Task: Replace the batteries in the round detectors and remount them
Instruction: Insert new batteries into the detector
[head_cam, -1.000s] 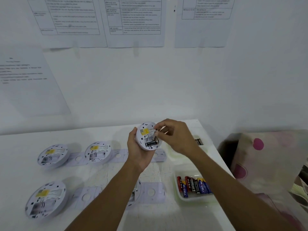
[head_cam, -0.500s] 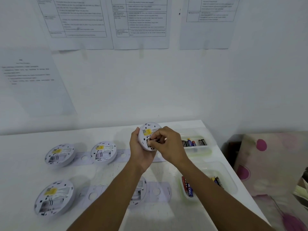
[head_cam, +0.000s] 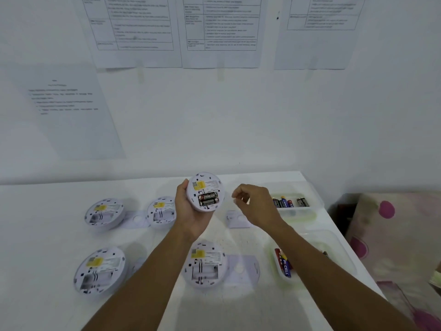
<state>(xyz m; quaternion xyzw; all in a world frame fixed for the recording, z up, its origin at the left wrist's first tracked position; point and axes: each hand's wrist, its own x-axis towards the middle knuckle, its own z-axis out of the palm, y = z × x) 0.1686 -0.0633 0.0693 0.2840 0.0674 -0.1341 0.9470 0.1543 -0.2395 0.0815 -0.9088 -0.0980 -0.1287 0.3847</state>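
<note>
White plastic forms the round detector [head_cam: 205, 192], which is lifted above the tabletop [head_cam: 47, 235] at the centre of the frame with its back facing the camera. A yellow label sits on its upper part, and a black battery [head_cam: 208, 199] lies in the open compartment below it. The left hand [head_cam: 188, 211] grips the detector from its left side, with the thumb along the near rim and the fingers wrapped behind. The right hand [head_cam: 250, 204] hangs just right of it without touching. Its fingers are loosely curled, and nothing shows between them.

Four more detectors lie back-up on the tabletop with empty compartments: two in a far row [head_cam: 105, 213] [head_cam: 161, 211] and two nearer [head_cam: 99, 269] [head_cam: 205, 265]. Flat white mounting plates [head_cam: 243, 269] lie beside them.

At the right edge of the tabletop stand two clear trays. The far tray [head_cam: 293, 212] holds a row of dark batteries [head_cam: 290, 201]. The near tray [head_cam: 346, 263], partly hidden by the right forearm, holds red and blue batteries [head_cam: 284, 262].

Printed sheets [head_cam: 222, 32] hang on the white wall behind. A cloth with pink dots [head_cam: 386, 211] shows at the far right.
</note>
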